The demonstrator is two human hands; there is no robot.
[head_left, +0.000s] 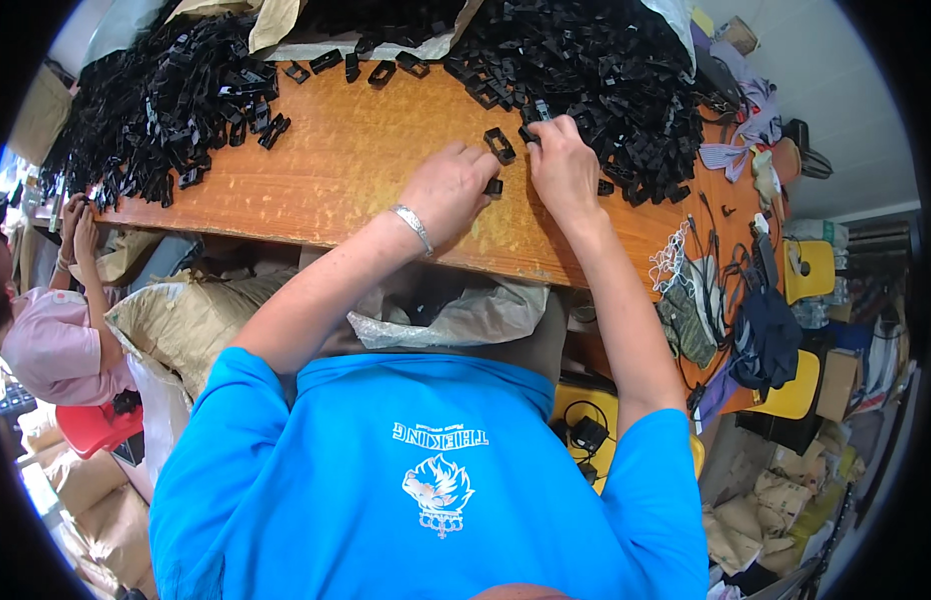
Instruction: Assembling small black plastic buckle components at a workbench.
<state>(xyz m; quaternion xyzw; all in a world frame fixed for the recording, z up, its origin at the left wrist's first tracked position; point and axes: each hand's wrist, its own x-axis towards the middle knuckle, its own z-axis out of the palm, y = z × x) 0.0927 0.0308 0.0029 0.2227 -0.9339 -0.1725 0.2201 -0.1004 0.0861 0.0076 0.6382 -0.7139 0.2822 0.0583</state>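
Observation:
My left hand [444, 195], with a silver bracelet at its wrist, has its fingers curled round a small black plastic part [495, 187] close to the wooden table's front edge. My right hand [566, 168] pinches another black plastic part [529, 133] beside the right-hand heap; the fingers hide much of it. Between the hands, a loose black rectangular plastic frame [500, 146] lies on the tabletop. The large right-hand heap of similar black parts [626, 95] spreads just beyond and beside my right hand.
Another heap of black parts [176, 105] covers the table's left side. An open bag [466, 315] sits below the front edge. Cables [711, 255] and a dark cloth bag [766, 335] lie at the right. At the left, a co-worker in pink [61, 335] handles something small.

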